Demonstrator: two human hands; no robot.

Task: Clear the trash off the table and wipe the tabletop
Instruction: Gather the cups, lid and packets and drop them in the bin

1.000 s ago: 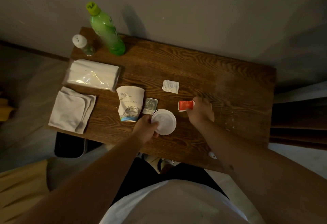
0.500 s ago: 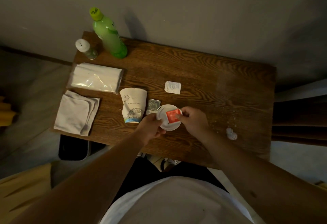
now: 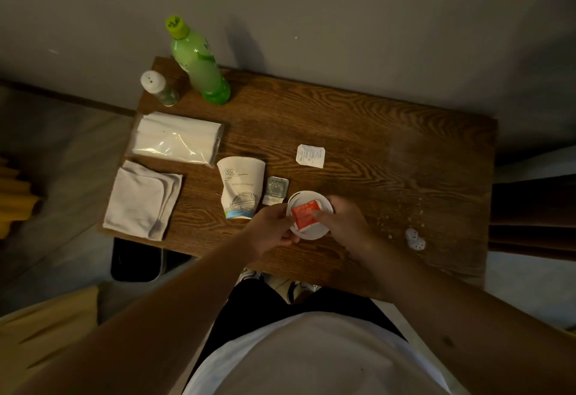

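My left hand (image 3: 271,229) grips the left rim of a round white lid (image 3: 314,232) near the front of the wooden table (image 3: 358,126). My right hand (image 3: 343,219) pinches a red sauce packet (image 3: 304,212) lying on that lid. A crushed paper cup (image 3: 239,190) lies on its side just left of the lid. A small grey packet (image 3: 276,188) sits beside the cup, and a white packet (image 3: 310,155) lies farther back. A crumpled white scrap (image 3: 415,238) and crumbs (image 3: 402,210) are at the front right. A folded grey cloth (image 3: 141,200) rests at the table's left edge.
A green bottle (image 3: 199,64) and a small shaker (image 3: 159,87) stand at the back left corner against the wall. A clear-wrapped tissue pack (image 3: 176,139) lies behind the cloth. A dark bin (image 3: 137,260) stands on the floor under the table's left front corner.
My right hand carried the red packet left from the table onto the lid and now presses it there. My left hand kept its hold on the lid.
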